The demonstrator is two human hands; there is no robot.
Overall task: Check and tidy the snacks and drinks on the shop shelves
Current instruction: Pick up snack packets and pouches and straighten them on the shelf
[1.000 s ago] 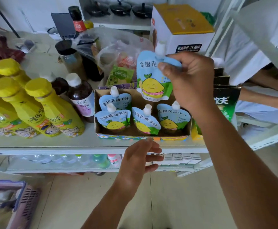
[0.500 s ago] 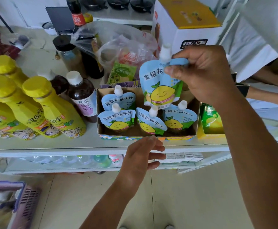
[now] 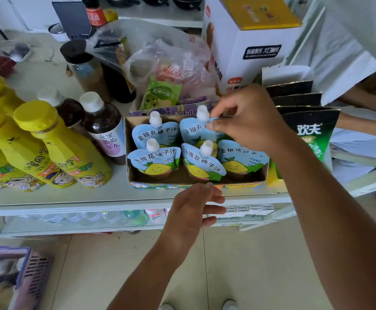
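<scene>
Pinching the top corner of a blue juice pouch [image 3: 193, 133] between thumb and fingertips, the right hand [image 3: 247, 121] is holding it upright in the back row of a cardboard tray [image 3: 196, 186] on the shop shelf [image 3: 82, 198]. The pouch is sitting at the back right of the tray, just beside a matching pouch [image 3: 155, 133] at the back left. Three more pouches [image 3: 153, 161] are standing in front of them, white caps up. The left hand [image 3: 193, 206] is hovering at the tray's front wall with its fingers relaxed and slightly spread, gripping nothing — whether the fingertips are touching the cardboard cannot be told.

To the left of the tray, two dark drink bottles [image 3: 104, 128] with white caps are standing upright, and yellow bottles [image 3: 55, 148] are leaning beside them. Behind the tray, a clear plastic bag [image 3: 169, 61] of snacks is resting against a white box with a yellow top [image 3: 256, 48]. To the right, dark green packets [image 3: 310, 135] are standing in a row, and another person's arm [image 3: 366, 128] is reaching in from that side. A purple basket [image 3: 28, 271] is sitting on the floor at lower left — its contents are too blurred to make out.
</scene>
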